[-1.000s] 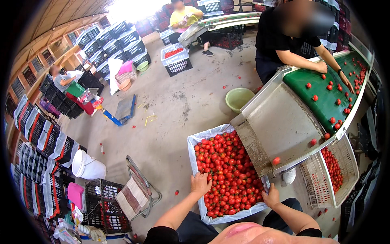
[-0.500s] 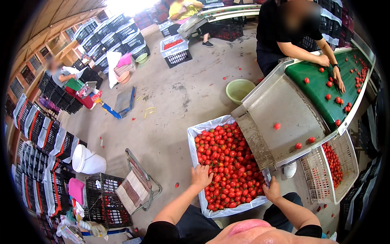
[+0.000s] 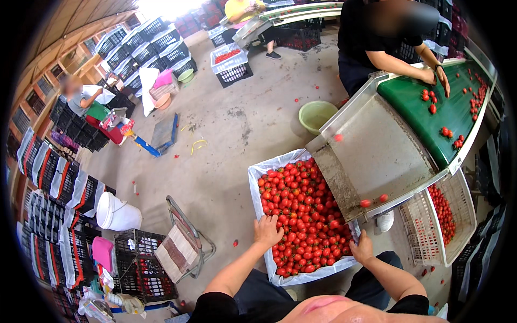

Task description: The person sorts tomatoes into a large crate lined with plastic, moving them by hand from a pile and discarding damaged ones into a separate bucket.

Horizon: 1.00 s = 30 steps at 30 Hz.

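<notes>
A crate lined with white sheeting [image 3: 318, 272] stands in front of me, heaped with small red tomatoes [image 3: 304, 215]. My left hand [image 3: 267, 232] is closed over its left rim, with the fingertips reaching in against the fruit. On the right side, near the front corner, my right hand [image 3: 362, 248] grips the rim. The crate's own walls are hidden by the liner. A metal chute [image 3: 382, 156] slopes down to the crate's right edge, with a few loose tomatoes on it.
A co-worker's hands [image 3: 435, 78] are over tomatoes on the green belt [image 3: 398, 102]. A white basket [image 3: 417, 231] of tomatoes stands below the chute. Beyond the crate is a green basin [image 3: 316, 117]. To my left are a folding chair [image 3: 177, 253], a white bucket [image 3: 118, 211] and stacked crates.
Several tomatoes have rolled down the chute toward the crate. The co-worker's hands have shifted over the belt, where tomatoes have moved. My hands keep their hold on the crate.
</notes>
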### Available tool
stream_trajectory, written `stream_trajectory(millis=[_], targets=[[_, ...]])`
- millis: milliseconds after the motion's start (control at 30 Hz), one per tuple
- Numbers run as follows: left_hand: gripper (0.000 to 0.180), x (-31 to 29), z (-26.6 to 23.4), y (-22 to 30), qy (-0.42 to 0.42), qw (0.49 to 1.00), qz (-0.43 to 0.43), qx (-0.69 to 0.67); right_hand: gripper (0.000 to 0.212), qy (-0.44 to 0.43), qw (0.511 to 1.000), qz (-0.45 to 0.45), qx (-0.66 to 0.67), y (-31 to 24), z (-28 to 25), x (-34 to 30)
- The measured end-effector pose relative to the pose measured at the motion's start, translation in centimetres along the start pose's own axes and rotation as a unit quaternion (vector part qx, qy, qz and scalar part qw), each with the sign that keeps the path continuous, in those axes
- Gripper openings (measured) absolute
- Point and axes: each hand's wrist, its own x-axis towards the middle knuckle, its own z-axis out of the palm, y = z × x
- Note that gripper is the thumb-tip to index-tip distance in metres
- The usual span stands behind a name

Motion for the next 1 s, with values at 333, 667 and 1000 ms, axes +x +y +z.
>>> stream_trajectory(millis=[333,667,1000], targets=[[0.036,0.0,0.0,0.1,0.006,1.0,0.012,0.003,0.046,-0.067,0.994,-0.012,-0.082,0.8,-0.7,0.0],[0.039,0.0,0.3,0.0,0.032,0.999,0.023,0.004,0.039,-0.074,0.993,0.034,-0.088,-0.8,-1.2,0.1],[0.036,0.1,0.8,-0.1,0.044,0.999,0.019,0.005,0.027,-0.022,0.998,0.006,-0.061,-0.4,-0.7,0.0]])
